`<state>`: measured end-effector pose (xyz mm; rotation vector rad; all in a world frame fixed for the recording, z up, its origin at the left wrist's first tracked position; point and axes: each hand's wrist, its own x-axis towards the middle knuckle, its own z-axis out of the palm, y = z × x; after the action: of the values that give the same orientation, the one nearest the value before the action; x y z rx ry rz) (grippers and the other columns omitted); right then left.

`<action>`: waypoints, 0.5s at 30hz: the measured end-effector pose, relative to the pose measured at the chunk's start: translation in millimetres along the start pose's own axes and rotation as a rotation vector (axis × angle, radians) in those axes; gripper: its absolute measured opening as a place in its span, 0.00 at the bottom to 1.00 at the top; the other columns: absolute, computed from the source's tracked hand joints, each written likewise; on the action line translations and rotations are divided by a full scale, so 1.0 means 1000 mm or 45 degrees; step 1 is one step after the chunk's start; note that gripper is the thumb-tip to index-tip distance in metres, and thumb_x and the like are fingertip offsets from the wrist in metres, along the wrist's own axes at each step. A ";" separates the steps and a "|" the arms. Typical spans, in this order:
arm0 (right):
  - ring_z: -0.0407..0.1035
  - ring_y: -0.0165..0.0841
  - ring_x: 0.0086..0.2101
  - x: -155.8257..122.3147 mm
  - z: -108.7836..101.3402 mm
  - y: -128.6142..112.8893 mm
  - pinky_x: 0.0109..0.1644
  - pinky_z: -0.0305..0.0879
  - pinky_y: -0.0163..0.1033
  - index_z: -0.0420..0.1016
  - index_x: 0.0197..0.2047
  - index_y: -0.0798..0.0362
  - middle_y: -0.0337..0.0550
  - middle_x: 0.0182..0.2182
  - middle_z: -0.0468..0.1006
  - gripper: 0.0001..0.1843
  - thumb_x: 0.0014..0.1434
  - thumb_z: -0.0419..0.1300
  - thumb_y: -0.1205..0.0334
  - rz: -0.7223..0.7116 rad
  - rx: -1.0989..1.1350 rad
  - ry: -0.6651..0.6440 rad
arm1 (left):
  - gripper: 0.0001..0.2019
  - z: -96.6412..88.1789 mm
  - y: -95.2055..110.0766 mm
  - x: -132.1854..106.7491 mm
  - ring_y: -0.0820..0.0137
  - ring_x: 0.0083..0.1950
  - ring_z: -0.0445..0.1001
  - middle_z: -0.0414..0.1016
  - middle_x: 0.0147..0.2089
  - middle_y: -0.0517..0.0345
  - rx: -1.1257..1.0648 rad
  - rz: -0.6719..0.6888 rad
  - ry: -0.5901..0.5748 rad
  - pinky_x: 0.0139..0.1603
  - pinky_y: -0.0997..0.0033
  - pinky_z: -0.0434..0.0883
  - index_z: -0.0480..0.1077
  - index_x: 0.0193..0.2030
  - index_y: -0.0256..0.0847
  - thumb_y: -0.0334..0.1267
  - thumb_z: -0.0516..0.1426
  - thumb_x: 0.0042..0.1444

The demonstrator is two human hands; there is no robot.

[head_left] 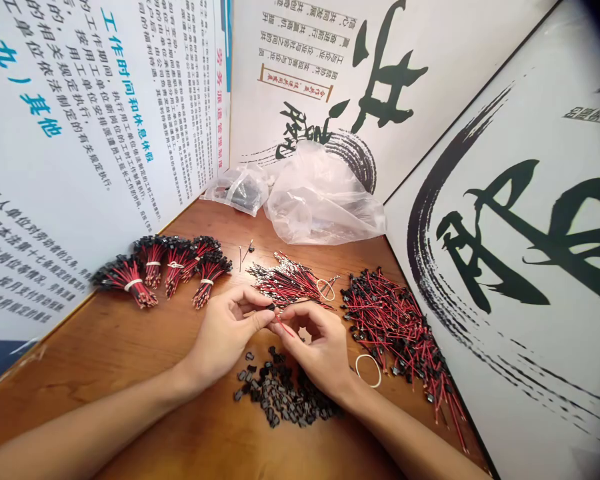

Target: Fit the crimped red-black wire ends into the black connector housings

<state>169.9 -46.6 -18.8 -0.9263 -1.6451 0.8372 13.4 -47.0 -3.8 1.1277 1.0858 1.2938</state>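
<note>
Over the middle of the wooden table [190, 427], my two hands meet at the fingertips. The thumb and fingers of my left hand [223, 337] pinch a small black connector housing [270, 307]. Close against it, my right hand [325, 350] is closed on a short red wire [286, 329], whose end at the housing is partly hidden by the fingers. Below my hands lies a heap of loose black connector housings [285, 397]. Just beyond them is a pile of red and black wires [290, 277] with pale metal tips.
To the right spreads a large pile of wires with black connectors [390, 320]. Several banded wire bundles [130, 281] lie at left. One rubber band [369, 355] is near my right wrist. Plastic bags [325, 193] sit against the printed panels [300, 73] enclosing the table.
</note>
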 end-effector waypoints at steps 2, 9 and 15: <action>0.69 0.28 0.23 0.000 0.001 0.000 0.23 0.67 0.33 0.74 0.33 0.52 0.39 0.26 0.78 0.02 0.56 0.63 0.65 -0.024 -0.060 0.012 | 0.07 0.000 0.000 0.000 0.66 0.36 0.79 0.78 0.32 0.57 0.026 0.009 0.013 0.38 0.68 0.79 0.73 0.30 0.36 0.32 0.67 0.46; 0.74 0.31 0.26 -0.002 0.000 -0.002 0.29 0.72 0.35 0.74 0.33 0.53 0.41 0.27 0.79 0.03 0.59 0.61 0.65 0.041 0.002 0.032 | 0.07 0.003 0.003 -0.003 0.68 0.31 0.79 0.78 0.30 0.57 -0.035 0.047 -0.038 0.35 0.69 0.79 0.71 0.30 0.36 0.31 0.66 0.47; 0.70 0.29 0.23 0.000 -0.008 0.003 0.25 0.68 0.33 0.74 0.32 0.53 0.38 0.24 0.76 0.02 0.56 0.63 0.64 0.221 0.177 0.118 | 0.08 -0.001 0.003 -0.002 0.70 0.24 0.78 0.79 0.27 0.55 -0.165 -0.059 -0.159 0.29 0.72 0.77 0.69 0.32 0.34 0.30 0.66 0.50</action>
<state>177.8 -44.8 -19.6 -1.0046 -1.4229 0.9982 11.9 -49.0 -0.7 1.0656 0.9177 1.2227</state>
